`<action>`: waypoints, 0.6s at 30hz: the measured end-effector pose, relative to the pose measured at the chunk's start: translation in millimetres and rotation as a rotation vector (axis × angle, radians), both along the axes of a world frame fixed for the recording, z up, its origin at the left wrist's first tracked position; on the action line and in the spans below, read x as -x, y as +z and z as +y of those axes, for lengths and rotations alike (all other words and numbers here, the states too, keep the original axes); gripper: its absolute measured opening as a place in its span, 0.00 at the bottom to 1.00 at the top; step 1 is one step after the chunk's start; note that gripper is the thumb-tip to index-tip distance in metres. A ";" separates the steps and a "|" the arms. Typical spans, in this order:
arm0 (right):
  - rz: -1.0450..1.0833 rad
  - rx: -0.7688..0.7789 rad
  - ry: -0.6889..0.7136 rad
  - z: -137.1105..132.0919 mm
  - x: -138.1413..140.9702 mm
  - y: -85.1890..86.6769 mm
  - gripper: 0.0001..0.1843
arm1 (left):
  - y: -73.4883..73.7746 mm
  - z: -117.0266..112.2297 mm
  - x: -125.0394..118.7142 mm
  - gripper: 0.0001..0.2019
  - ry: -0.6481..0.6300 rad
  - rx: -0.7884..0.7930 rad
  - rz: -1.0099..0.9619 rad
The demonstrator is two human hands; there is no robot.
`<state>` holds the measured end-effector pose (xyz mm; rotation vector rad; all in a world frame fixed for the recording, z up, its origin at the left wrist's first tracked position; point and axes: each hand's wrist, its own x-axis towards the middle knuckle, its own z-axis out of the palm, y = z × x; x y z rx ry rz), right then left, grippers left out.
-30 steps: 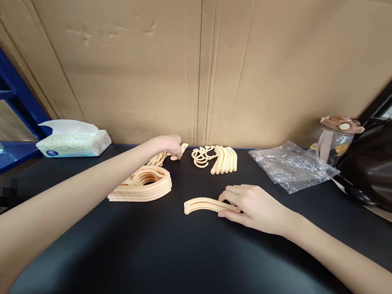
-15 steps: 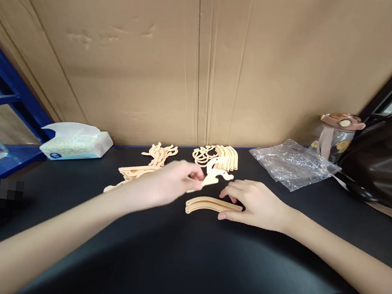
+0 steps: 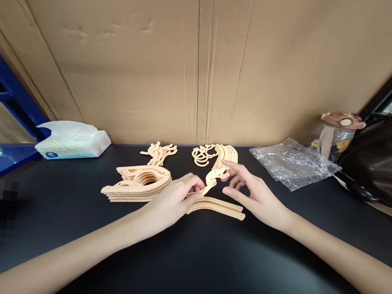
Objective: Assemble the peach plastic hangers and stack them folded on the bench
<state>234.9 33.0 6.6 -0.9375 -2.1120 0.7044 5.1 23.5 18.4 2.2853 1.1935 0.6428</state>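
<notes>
My left hand [image 3: 181, 194] pinches a small, curvy cream plastic piece [image 3: 214, 177] between thumb and fingers, holding it above the black table. Close to that piece's far end is my right hand [image 3: 248, 190], with thumb and forefinger apart; whether its curled fingers touch the piece is hard to make out. Below both hands, two slim curved cream plastic arms [image 3: 219, 208] lie side by side, their left ends partly behind my left hand. A stack of larger cream plastic parts with a round opening [image 3: 128, 191] sits left of my left wrist.
Toward the back lie a heap of small branching cream parts [image 3: 161, 153], several cream hooks [image 3: 202, 154] and a row of curved arms [image 3: 229, 153]. A tissue pack [image 3: 73, 143] stands left. Rightward are a clear plastic bag [image 3: 291, 162], a bottle [image 3: 341, 137] and a dark bag [image 3: 386, 153].
My left hand has drawn the curvy piece slightly down and turned it. My right hand has lifted off the two curved arms toward the piece. The stack at left shows more fully.
</notes>
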 end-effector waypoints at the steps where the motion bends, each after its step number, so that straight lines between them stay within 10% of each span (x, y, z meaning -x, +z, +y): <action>1: -0.014 -0.012 0.006 0.0 0.1 -0.4 0.28 | -2.7 0.9 0.3 0.08 0.001 0.000 -0.012; 18: 0.082 0.118 -0.088 11.9 -2.1 -5.4 0.15 | -22.7 0.5 2.3 0.08 0.044 0.066 -0.093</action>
